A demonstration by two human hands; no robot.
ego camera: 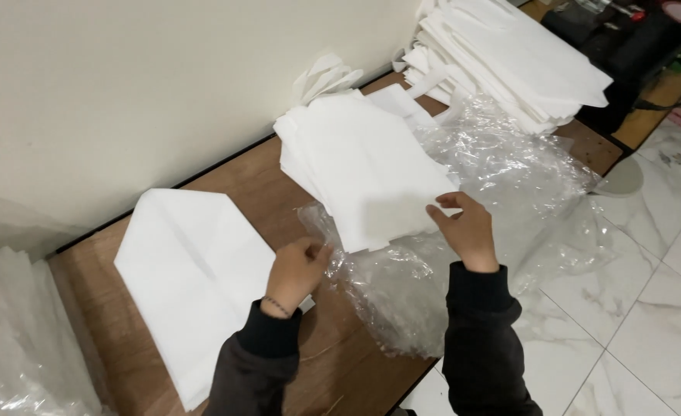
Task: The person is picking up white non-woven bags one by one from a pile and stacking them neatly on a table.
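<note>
My left hand (298, 270) pinches the edge of a clear plastic wrap (402, 285) that lies crumpled over the table's front edge. My right hand (467, 227) grips the near corner of the top white fabric sheet on a stack of white sheets (356, 162) that rests on the plastic. Left of my left hand, a single folded white fabric piece (186, 270) lies flat on the wooden table (94, 285). Both arms wear dark sleeves.
A taller pile of white fabric pieces (502, 54) sits at the far right of the table by the cream wall. More plastic-wrapped white material (17, 331) lies at the left. Dark objects (625, 38) stand beyond the table; marble floor tiles (633, 308) at right.
</note>
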